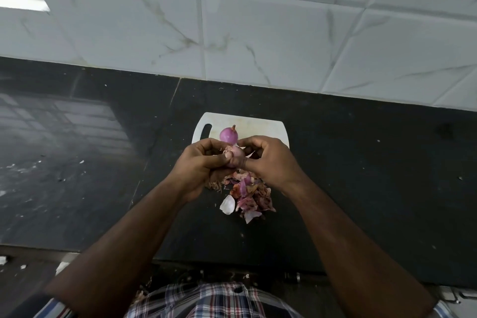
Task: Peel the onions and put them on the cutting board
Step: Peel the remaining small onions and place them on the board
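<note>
A small pale-pink onion (235, 153) is held above the counter between both hands. My left hand (204, 165) grips it from the left with curled fingers. My right hand (268, 160) pinches it from the right, thumb against its lower side. Behind them a peeled purple onion (228, 135) with a short stem lies on the white cutting board (260, 125). The board's near part is hidden by my hands.
A heap of purple and brown onion skins (249, 197) lies on the black counter (361, 175) just in front of the board. White marble-look wall tiles (258, 33) rise behind the counter. Small skin bits speckle the counter on the left.
</note>
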`<state>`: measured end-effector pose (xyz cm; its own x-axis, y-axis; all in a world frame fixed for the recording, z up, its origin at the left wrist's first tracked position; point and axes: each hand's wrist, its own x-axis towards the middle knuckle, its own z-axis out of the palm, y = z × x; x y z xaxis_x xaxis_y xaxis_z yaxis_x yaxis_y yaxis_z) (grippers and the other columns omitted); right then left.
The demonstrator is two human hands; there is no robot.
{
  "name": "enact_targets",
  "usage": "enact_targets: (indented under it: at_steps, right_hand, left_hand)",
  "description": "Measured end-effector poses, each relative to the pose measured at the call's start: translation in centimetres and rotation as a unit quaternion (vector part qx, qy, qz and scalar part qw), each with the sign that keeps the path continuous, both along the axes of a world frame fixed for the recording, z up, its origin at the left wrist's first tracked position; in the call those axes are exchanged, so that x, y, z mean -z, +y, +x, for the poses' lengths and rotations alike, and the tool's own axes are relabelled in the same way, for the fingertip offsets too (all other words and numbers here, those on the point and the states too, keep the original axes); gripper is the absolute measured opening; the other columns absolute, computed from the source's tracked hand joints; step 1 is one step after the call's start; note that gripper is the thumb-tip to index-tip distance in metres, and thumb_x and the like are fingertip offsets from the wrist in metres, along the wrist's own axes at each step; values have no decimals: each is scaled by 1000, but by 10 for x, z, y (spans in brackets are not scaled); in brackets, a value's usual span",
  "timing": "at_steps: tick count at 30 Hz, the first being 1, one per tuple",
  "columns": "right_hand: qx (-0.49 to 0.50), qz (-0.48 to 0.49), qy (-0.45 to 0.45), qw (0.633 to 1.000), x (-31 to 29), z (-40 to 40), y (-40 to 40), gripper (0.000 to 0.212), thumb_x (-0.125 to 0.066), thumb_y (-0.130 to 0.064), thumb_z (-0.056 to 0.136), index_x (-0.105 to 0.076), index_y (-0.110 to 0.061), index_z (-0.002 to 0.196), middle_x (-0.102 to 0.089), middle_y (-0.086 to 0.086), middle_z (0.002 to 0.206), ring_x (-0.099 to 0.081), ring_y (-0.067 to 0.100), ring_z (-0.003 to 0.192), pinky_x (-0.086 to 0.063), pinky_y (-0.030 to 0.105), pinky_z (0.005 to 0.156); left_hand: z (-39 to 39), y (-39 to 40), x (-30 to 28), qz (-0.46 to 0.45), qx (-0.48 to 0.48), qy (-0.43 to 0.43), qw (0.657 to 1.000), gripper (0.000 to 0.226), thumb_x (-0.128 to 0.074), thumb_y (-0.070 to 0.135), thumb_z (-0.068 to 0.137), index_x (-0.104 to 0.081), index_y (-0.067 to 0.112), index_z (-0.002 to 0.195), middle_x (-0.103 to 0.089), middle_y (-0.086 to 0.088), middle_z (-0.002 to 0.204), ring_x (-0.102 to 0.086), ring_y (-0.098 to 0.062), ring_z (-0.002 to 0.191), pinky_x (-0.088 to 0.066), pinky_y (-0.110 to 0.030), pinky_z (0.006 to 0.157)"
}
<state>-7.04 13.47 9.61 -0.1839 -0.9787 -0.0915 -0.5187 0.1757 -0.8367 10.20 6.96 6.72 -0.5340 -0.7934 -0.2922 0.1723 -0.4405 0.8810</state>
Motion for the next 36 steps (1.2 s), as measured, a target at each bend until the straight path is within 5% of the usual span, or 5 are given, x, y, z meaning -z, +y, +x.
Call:
enact_targets:
  at_steps: [10,16,22,28,36]
  right_hand:
    - [-8,-38,-74,996,9,2,4,35,-87,-19,77,-74,-15,109,-76,-6,95,-73,9,86,-62,36,82]
    - [14,-30,-145,989,15,-2,6,29,-88,-17,75,-72,-22,100,-76,0,94,-74,15,90,-62,42,84]
    - [40,-45,-181,982,17,-5,4,28,-88,-21,75,-71,-21,97,-76,1,94,-73,17,92,-62,39,82]
    - [43,-47,-198,978,24,-3,3,24,-85,-12,77,-71,-18,96,-76,1,91,-73,15,89,-61,33,79]
    - [59,-45,-247,966,28,-3,5,15,-79,-11,85,-72,-18,95,-76,5,91,-74,19,86,-60,33,76]
  left_hand:
    - [-2,0,-4,-13,-51,-16,998,18,-57,11,99,-63,5,83,-71,-12,72,-71,-22,61,-61,-36,61]
    - [5,-5,-1,-29,28,-60,997,33,-47,27,105,-67,2,115,-72,-23,112,-71,-37,103,-58,-50,91]
    - [5,-1,2,-60,51,-21,997,41,-77,6,73,-68,-2,112,-74,-20,104,-72,-26,91,-62,-33,78]
    - [-3,3,1,-87,-11,-40,995,10,-62,1,94,-69,-5,98,-75,-16,81,-74,-25,75,-63,-35,71]
    - [-8,7,-6,-82,-11,-90,992,27,-60,17,99,-66,-9,106,-73,-23,91,-74,-28,81,-63,-34,69]
